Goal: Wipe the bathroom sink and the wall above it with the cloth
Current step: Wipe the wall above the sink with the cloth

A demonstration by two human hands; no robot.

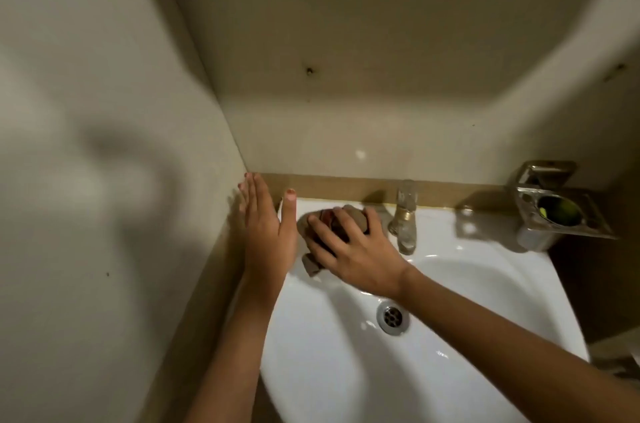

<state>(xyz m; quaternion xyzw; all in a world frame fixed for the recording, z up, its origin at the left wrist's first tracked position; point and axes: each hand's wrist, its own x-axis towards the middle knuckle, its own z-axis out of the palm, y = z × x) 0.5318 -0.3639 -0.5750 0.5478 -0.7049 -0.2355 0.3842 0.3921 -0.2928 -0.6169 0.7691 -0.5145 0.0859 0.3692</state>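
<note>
R hand presses the bunched cloth on the sink rim, left of the tap, mostly hiding it. L hand flat, empty, fingers blurred, beside the cloth.

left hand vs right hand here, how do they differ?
The right hand is spread palm-down, pressing the bunched brown cloth onto the sink deck left of the tap. The left hand holds nothing: fingers straight, flat beside the side wall, thumb out. Both sit at the sink's back-left corner.
</note>
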